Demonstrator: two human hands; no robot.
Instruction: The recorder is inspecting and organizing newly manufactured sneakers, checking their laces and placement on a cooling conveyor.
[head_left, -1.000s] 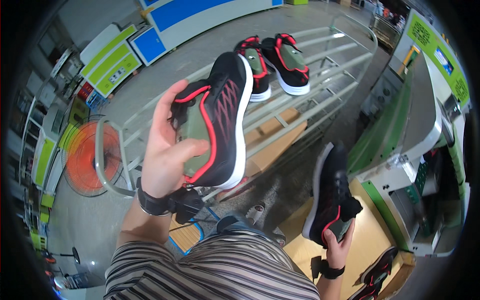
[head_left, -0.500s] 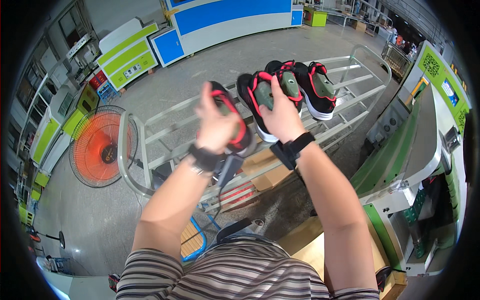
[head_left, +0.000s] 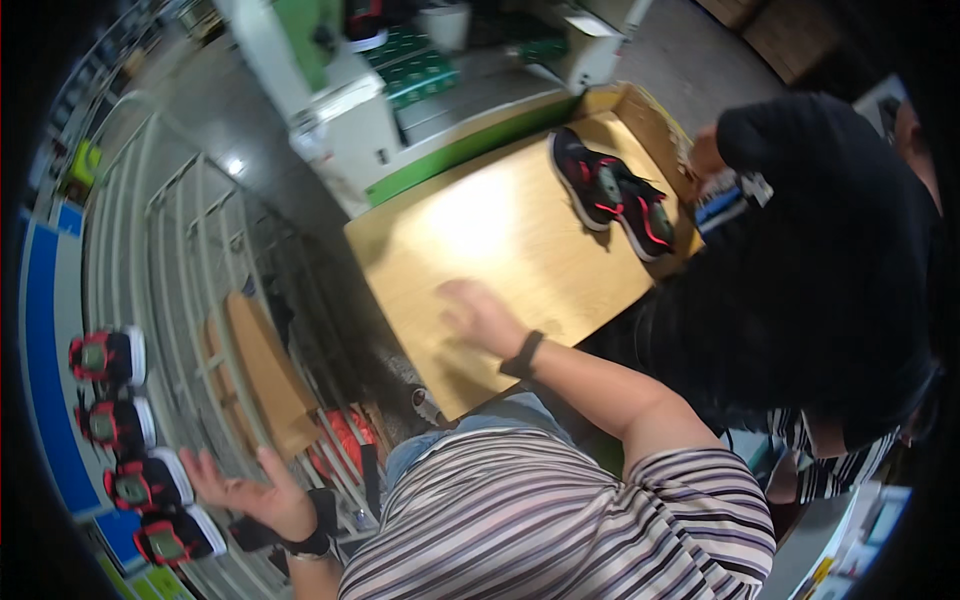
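Head view: left hand (head_left: 255,495), empty, fingers spread, beside four shoes (head_left: 145,482) on the rack (head_left: 165,290); blurred right hand (head_left: 482,318), loosely open, apparently empty, over the counter (head_left: 400,270), short of two shoes (head_left: 577,175), each probably best gripped around the heel.

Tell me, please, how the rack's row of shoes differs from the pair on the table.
The row of shoes numbers four; the pair, two. The row is on the metal rack near the left hand; the pair is on the wooden table, apart from the right hand. Both show black, red and green.
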